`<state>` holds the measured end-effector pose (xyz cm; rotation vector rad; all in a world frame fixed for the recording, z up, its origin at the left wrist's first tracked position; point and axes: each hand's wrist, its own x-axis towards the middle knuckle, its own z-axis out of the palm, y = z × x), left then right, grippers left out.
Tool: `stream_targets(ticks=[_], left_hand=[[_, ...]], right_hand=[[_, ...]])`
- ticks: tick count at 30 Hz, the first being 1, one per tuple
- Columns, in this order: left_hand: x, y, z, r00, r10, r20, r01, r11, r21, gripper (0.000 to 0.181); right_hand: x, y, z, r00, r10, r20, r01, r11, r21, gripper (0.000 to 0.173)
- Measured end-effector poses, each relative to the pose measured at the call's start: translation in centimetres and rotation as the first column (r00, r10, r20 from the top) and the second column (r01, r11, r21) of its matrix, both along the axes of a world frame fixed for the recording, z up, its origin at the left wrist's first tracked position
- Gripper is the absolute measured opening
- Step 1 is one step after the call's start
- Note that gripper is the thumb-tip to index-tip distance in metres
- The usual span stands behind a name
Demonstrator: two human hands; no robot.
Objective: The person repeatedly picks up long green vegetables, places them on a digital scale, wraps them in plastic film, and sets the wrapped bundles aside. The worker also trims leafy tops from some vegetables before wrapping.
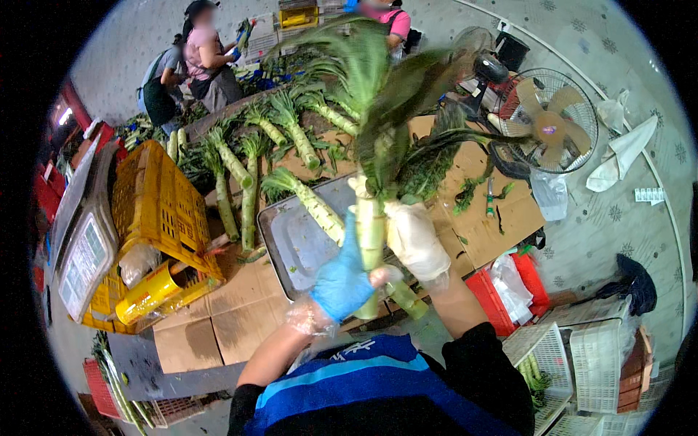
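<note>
My left hand (343,283), in a blue glove, grips the thick pale-green stem of a celtuce (371,234) held upright, its leafy top blurred at the far end. My right hand (419,240), in a whitish glove, is curled against the right side of this stem, just below dark drooping leaves (381,136); its fingers are hidden. Under my hands lies a grey metal tray (283,234) with another celtuce (313,204) slanting across it. A further stem piece (408,301) shows below my right hand.
Several trimmed celtuces (232,163) lie beyond the tray on cardboard (245,321). At left stand a yellow crate (158,201) and a scale (84,267). A green-handled knife (489,199) lies at right, near a fan (548,128). People (204,60) work at the back; crates (597,354) stand lower right.
</note>
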<state>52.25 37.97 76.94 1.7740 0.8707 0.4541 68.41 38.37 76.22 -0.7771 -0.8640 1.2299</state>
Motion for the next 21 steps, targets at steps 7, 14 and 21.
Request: stream_targets(ticks=[7, 14, 21], left_hand=[[-2.2, -0.2, -1.1, 0.907, -0.159, 0.390, 0.181, 0.983, -0.020, 0.058], [-3.7, 1.6, -3.3, 0.883, 0.314, 0.350, -0.147, 0.891, -0.429, 0.044], [-0.3, 3.3, -5.1, 0.827, 0.279, 0.488, -0.237, 0.960, -0.148, 0.069]], right_hand=[[11.4, 0.9, 2.0, 0.999, 0.039, -0.009, -0.040, 0.999, -0.025, 0.049], [14.0, 3.3, -0.9, 0.785, -0.303, 0.540, 0.467, 0.862, -0.197, 0.034], [1.2, 3.3, -1.5, 0.191, -0.350, 0.917, 0.184, 0.930, 0.317, 0.026]])
